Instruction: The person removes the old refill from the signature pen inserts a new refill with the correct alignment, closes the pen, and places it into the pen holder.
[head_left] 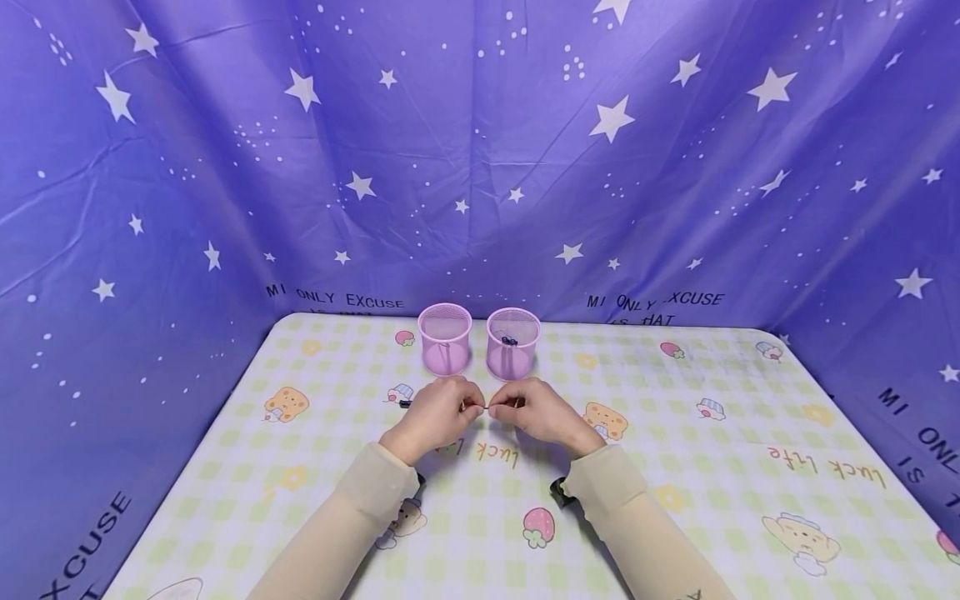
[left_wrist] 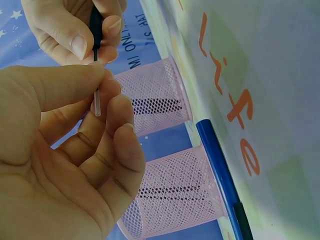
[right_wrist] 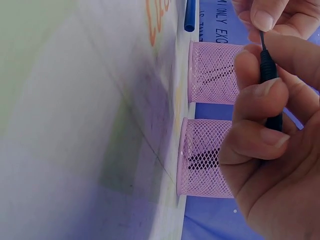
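Both hands meet in front of the two mesh cups, close over the table. My right hand (head_left: 540, 410) grips a slim black tool (right_wrist: 269, 75) with a ribbed handle and a thin shaft; its kind does not show. My left hand (head_left: 442, 414) pinches the clear sleeve (left_wrist: 97, 102) at the tool's thin end between thumb and forefinger. The other left fingers curl loosely beneath. In the left wrist view, the right fingers (left_wrist: 75, 37) wrap the dark handle just above the left fingertips.
Two pink mesh cups (head_left: 446, 354) stand side by side at the table's back; the right cup (head_left: 513, 367) has dark-tipped items inside. A blue pen (left_wrist: 215, 155) lies left of them, mostly behind my left hand in the head view. A purple star-print curtain (head_left: 480, 150) surrounds the table.
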